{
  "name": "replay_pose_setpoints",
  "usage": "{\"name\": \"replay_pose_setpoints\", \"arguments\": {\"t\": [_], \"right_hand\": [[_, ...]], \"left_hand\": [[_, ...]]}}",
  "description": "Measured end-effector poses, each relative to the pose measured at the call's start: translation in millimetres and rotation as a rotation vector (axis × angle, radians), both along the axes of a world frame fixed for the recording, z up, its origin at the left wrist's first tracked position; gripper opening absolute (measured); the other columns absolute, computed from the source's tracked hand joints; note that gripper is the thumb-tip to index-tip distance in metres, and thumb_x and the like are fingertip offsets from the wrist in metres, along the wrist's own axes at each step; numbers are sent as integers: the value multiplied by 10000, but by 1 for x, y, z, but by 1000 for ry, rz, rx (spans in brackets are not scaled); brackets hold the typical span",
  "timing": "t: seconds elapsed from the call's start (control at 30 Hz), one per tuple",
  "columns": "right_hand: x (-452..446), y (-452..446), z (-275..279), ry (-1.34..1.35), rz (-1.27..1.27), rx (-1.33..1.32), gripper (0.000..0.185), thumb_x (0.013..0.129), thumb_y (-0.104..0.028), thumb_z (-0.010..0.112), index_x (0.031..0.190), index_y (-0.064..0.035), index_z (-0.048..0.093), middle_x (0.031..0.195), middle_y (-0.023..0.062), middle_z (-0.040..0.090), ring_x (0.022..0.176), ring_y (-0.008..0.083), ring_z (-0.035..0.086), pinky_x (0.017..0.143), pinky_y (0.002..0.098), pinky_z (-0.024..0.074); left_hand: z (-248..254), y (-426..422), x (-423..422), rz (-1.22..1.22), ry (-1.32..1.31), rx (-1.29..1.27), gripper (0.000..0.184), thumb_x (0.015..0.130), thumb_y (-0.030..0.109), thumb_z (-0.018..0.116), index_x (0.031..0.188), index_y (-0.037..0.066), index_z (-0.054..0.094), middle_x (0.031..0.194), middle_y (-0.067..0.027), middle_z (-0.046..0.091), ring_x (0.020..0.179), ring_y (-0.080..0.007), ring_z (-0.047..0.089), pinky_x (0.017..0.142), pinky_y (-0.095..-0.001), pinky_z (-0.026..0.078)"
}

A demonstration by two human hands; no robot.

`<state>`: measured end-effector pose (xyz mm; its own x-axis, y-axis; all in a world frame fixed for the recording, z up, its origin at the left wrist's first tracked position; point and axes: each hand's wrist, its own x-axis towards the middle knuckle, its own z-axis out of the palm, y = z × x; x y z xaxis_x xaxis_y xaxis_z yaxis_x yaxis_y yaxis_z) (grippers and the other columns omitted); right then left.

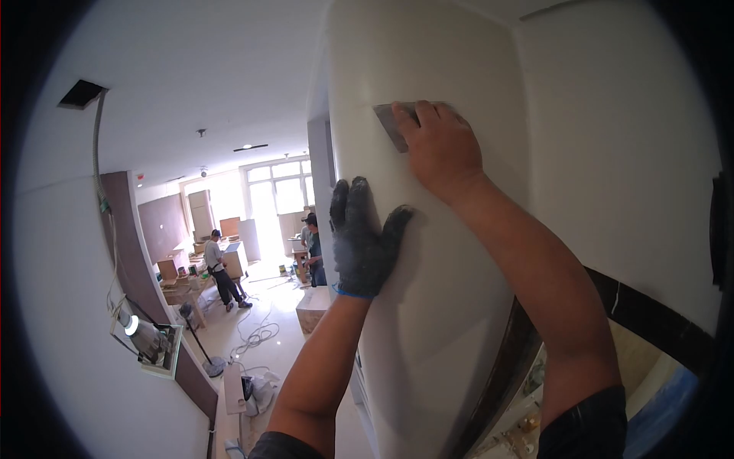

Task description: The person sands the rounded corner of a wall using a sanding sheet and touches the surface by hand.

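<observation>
My left hand [363, 241], in a dark glove with a blue cuff, rests on the pale wall [443, 275] near its left edge, fingers spread and pointing up. Higher and to the right, my bare right hand [443, 145] grips a flat metal scraper blade [392, 128]. The blade lies against the smooth wall surface, and its handle is mostly hidden under my fingers.
A lit lamp [132, 325] hangs at the lower left. Beyond, a person in grey [216, 264] stands by benches, and others are near a box [312, 307]. Cables [260, 334] lie on the floor. A dark beam [642, 310] is at right.
</observation>
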<state>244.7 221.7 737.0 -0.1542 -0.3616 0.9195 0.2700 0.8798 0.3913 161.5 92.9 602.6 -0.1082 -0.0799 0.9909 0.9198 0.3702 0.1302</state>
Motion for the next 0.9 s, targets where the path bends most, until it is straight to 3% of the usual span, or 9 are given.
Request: {"name": "replay_pose_setpoints", "arguments": {"t": [0.17, 0.37, 0.47, 0.57, 0.77, 0.9], "right_hand": [[6, 25, -16, -22, 8, 17, 546, 959, -89, 604, 1503, -122, 571, 1336, 139, 620, 1251, 307, 604, 1034, 441, 551], [6, 25, -5, -11, 4, -12, 518, 960, -101, 618, 1477, -136, 600, 1253, 118, 637, 1170, 295, 636, 968, 444, 574], [18, 18, 6, -65, 21, -104, 429, 968, -87, 598, 1389, -122, 673, 1155, 111, 659, 1108, 292, 653, 940, 432, 580], [39, 25, 33, -145, 73, -178, 338, 982, -92, 604, 1298, -90, 726, 1132, 123, 683, 1112, 312, 658, 949, 431, 576], [61, 33, 64, -496, 147, -203, 295, 994, -146, 656, 1268, -67, 735, 1177, 135, 720, 1120, 369, 676, 982, 463, 552], [59, 32, 79, -356, 32, -150, 300, 1007, -116, 621, 1285, -71, 724, 1175, 145, 720, 1089, 387, 683, 988, 461, 548]], "left_hand": [[-1, -2, 3, 36, -4, -35, 804, 941, 309, 817, 1544, -35, 411, 1580, -325, 390, 1522, -478, 321, 1222, -507, 350], [-1, 0, 1, 57, 14, -17, 804, 935, 320, 825, 1544, -14, 420, 1593, -304, 384, 1519, -459, 346, 1216, -505, 381], [-3, 0, 0, 31, 0, 14, 812, 927, 337, 834, 1546, 5, 428, 1597, -301, 380, 1519, -446, 361, 1213, -497, 398], [-2, -1, 3, 10, -16, 27, 814, 920, 349, 841, 1542, 15, 437, 1596, -297, 387, 1519, -442, 368, 1211, -495, 404], [-3, 1, -5, 139, 79, 8, 812, 910, 357, 849, 1525, 7, 451, 1557, -282, 436, 1481, -433, 415, 1193, -499, 422], [-2, 2, -4, 208, 72, 4, 815, 904, 363, 852, 1518, 3, 455, 1529, -272, 461, 1446, -424, 449, 1178, -499, 433]]}}
